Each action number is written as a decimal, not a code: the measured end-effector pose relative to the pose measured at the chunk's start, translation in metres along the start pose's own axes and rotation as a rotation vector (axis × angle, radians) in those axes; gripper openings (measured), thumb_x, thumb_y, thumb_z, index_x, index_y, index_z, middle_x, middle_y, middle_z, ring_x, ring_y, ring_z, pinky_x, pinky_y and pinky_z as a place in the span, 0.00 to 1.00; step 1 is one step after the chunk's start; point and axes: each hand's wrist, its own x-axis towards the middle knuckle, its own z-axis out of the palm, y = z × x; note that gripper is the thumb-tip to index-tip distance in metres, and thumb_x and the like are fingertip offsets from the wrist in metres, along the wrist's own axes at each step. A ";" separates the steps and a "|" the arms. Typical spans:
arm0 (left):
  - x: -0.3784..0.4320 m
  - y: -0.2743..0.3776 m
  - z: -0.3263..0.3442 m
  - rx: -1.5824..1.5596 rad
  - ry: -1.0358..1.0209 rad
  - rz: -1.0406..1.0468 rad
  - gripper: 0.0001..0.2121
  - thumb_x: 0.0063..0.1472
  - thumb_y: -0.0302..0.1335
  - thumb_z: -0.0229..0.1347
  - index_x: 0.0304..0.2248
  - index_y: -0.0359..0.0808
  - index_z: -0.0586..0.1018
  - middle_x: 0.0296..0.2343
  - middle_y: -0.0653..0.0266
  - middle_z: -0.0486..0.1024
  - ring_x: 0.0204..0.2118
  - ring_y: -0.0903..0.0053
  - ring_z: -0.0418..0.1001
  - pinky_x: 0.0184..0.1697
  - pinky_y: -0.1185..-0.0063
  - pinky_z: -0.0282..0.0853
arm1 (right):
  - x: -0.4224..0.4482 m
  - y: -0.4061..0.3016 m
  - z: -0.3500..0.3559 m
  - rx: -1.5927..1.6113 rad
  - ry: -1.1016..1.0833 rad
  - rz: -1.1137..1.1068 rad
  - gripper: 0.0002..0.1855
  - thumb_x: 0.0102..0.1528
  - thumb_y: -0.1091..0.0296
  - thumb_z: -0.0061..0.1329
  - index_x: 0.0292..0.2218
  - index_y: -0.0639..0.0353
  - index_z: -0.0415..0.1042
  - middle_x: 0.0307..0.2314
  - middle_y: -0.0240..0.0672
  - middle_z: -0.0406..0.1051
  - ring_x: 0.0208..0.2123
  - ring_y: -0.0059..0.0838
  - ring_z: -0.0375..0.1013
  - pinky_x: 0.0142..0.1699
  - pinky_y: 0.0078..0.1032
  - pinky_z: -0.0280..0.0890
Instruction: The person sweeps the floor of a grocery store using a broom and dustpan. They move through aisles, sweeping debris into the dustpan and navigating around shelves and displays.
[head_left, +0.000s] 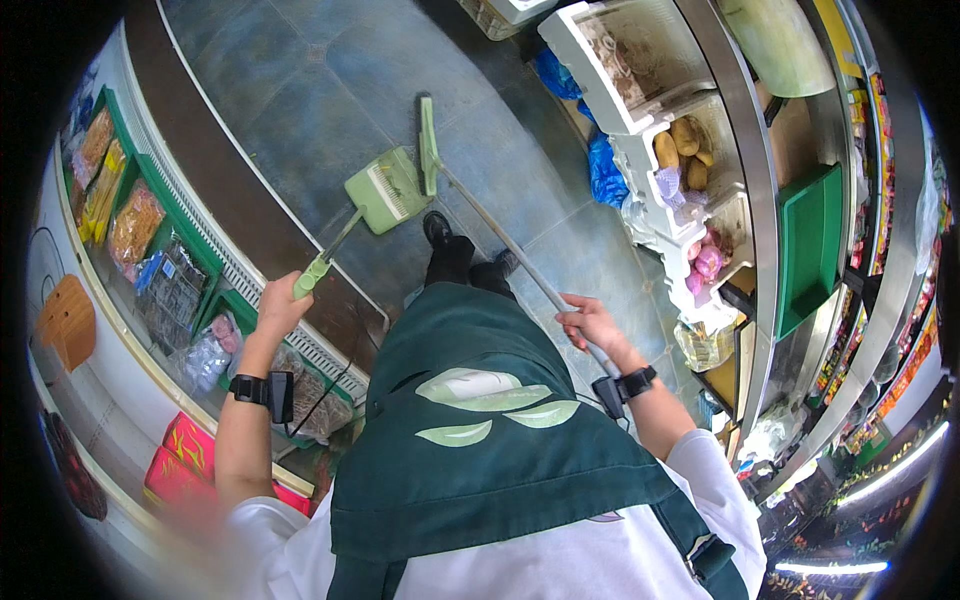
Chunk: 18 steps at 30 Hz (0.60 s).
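Note:
My left hand (282, 306) is closed round the green handle of a long-handled dustpan (386, 189), whose light green pan rests on the tiled floor ahead of my feet. My right hand (589, 324) grips the grey metal pole of a broom (428, 146). The broom's narrow green head lies just right of the dustpan's mouth, close to its edge. Whether the two touch I cannot tell. Inside the pan a pale comb-like strip shows.
On the left runs a display case with green trays (202, 251) of packaged food. White foam boxes (626, 142) holding potatoes and red onions line the right side, below metal-edged shelves (739, 112). Blue plastic bags (606, 171) hang beside the boxes.

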 end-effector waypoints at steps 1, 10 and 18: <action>-0.002 -0.002 0.001 -0.036 0.005 0.001 0.10 0.46 0.31 0.55 0.26 0.34 0.73 0.23 0.46 0.72 0.30 0.48 0.70 0.32 0.62 0.65 | -0.007 -0.010 -0.004 -0.027 -0.026 -0.010 0.27 0.54 0.76 0.49 0.54 0.68 0.59 0.13 0.26 0.64 0.08 0.16 0.60 0.13 0.16 0.55; -0.027 -0.013 0.027 -0.172 0.088 -0.059 0.10 0.47 0.31 0.55 0.26 0.33 0.72 0.22 0.47 0.72 0.29 0.49 0.71 0.31 0.64 0.65 | 0.013 -0.060 0.004 -0.466 0.206 -0.123 0.34 0.52 0.76 0.49 0.58 0.72 0.53 0.12 0.29 0.63 0.08 0.18 0.61 0.14 0.20 0.57; -0.034 -0.013 0.037 -0.212 0.109 -0.084 0.10 0.47 0.33 0.54 0.26 0.35 0.73 0.23 0.48 0.73 0.30 0.49 0.71 0.32 0.61 0.65 | 0.062 -0.045 0.044 -0.163 -0.087 0.049 0.22 0.53 0.77 0.46 0.50 0.67 0.65 0.13 0.27 0.64 0.09 0.15 0.60 0.13 0.18 0.56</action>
